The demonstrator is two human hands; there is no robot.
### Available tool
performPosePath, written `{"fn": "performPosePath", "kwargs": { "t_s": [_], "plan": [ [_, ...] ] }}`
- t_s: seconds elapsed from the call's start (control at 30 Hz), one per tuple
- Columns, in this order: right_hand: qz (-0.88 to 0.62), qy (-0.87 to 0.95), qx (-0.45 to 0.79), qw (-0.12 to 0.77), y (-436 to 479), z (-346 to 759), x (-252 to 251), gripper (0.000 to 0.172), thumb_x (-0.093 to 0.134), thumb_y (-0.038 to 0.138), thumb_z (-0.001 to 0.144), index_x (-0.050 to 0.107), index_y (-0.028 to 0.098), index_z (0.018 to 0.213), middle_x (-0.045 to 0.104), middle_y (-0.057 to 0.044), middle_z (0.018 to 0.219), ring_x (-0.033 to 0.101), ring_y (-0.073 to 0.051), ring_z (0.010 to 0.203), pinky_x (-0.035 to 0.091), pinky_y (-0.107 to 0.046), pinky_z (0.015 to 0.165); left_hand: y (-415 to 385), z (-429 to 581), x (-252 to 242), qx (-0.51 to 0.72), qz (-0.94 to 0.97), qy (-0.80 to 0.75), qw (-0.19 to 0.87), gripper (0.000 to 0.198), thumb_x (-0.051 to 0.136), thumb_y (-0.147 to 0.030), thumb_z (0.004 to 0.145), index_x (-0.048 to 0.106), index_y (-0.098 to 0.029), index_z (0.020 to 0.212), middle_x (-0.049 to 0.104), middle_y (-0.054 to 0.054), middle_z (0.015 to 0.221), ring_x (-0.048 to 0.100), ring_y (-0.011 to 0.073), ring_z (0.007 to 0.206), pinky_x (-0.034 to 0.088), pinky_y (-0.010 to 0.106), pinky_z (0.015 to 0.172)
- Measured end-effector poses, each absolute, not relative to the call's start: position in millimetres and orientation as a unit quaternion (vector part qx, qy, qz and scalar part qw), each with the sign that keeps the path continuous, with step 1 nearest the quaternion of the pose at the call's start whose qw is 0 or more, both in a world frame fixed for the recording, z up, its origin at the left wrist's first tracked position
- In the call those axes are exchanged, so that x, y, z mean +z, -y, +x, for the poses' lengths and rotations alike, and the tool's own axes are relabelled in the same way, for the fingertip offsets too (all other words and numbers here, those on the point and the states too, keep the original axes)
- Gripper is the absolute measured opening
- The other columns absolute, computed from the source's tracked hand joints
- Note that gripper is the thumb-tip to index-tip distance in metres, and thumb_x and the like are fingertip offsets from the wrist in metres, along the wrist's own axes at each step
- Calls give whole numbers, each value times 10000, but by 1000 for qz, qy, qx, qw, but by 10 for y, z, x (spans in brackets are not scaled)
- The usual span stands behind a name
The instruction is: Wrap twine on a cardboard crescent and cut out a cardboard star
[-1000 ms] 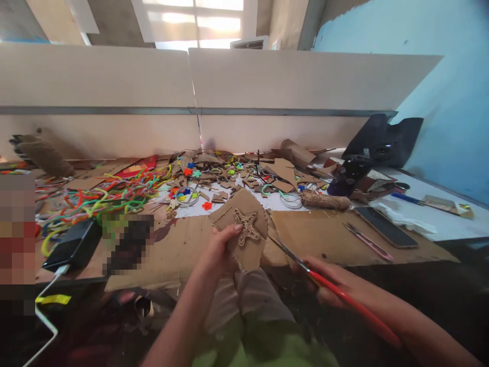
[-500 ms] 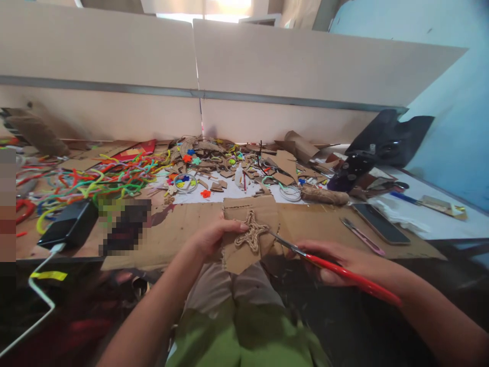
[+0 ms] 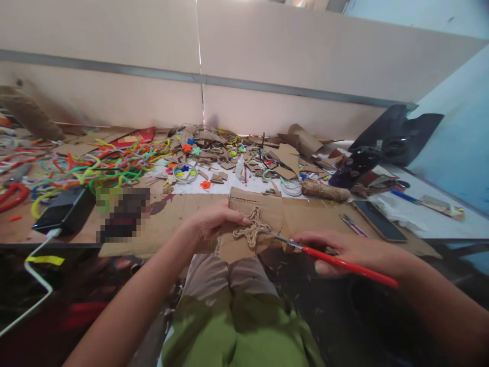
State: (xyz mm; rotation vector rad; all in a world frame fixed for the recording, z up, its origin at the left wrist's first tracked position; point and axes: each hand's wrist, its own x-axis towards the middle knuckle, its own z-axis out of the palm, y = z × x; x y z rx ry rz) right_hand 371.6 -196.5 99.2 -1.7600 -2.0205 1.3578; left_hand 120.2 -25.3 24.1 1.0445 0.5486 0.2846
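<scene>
My left hand (image 3: 217, 220) grips a piece of cardboard (image 3: 240, 250) by its left side, the thumb lying on top. On that cardboard sits a star shape (image 3: 252, 229) outlined in tan twine. Red-handled scissors (image 3: 344, 262), seen nearly edge-on, are in my right hand (image 3: 328, 247). Their thin metal tip reaches the right side of the star; whether it touches the twine I cannot tell. Part of the handle is hidden by my fingers.
A large cardboard sheet (image 3: 313, 219) lines the table's front edge. Colourful pipe cleaners (image 3: 107, 168), cardboard scraps (image 3: 288, 158) and a small white bottle (image 3: 240, 167) lie behind. A black power bank (image 3: 64, 209) sits left; a cutter (image 3: 353, 224), phone (image 3: 380, 220) and twine roll (image 3: 324, 192) lie right.
My view has tipped down slightly. The cardboard with the star has turned and tilted a little in my left hand. The scissors' tip has moved left, onto the star's right side.
</scene>
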Motion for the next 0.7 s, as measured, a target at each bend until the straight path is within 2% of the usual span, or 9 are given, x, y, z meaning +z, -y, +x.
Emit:
{"fn": "performPosePath", "kwargs": {
  "t_s": [0.2, 0.4, 0.5, 0.6, 0.7],
  "plan": [
    [-572, 654, 489, 81, 1941, 3665, 966, 648, 744, 669, 788, 752, 227, 1262, 742, -77, 1175, 645, -370, 1119, 506, -413, 939, 205, 1194, 236, 105, 511, -249, 816, 462, 846, -138, 478, 755, -155, 931, 810, 69, 845, 733, 213, 715, 612, 323, 666],
    [-548, 630, 537, 119, 1953, 3633, 883, 610, 761, 591, 817, 734, 185, 1271, 712, -69, 1111, 618, -299, 1037, 459, -364, 883, 146, 1197, 212, 106, 515, -268, 807, 490, 853, -159, 422, 764, -147, 903, 800, 66, 801, 717, 205, 680, 601, 311, 636],
    [-541, 614, 557, 140, 1952, 3623, 841, 584, 776, 578, 798, 747, 176, 1222, 698, -66, 1075, 603, -282, 999, 443, -348, 849, 131, 1199, 198, 110, 524, -266, 801, 430, 853, -165, 441, 753, -142, 859, 792, 69, 785, 712, 202, 687, 588, 304, 649],
    [-528, 596, 584, 157, 1949, 3618, 784, 516, 789, 564, 792, 756, 167, 1120, 668, -45, 991, 575, -221, 879, 418, -299, 748, 125, 1198, 185, 103, 529, -256, 802, 392, 841, -157, 464, 745, -140, 843, 790, 71, 785, 715, 206, 706, 584, 304, 662],
    [-519, 579, 606, 165, 1948, 3612, 723, 519, 792, 574, 785, 753, 152, 1083, 639, -31, 919, 534, -176, 777, 384, -269, 662, 134, 1192, 180, 101, 521, -258, 807, 409, 830, -150, 455, 747, -143, 855, 793, 70, 785, 718, 214, 706, 588, 309, 649]
  ]
}}
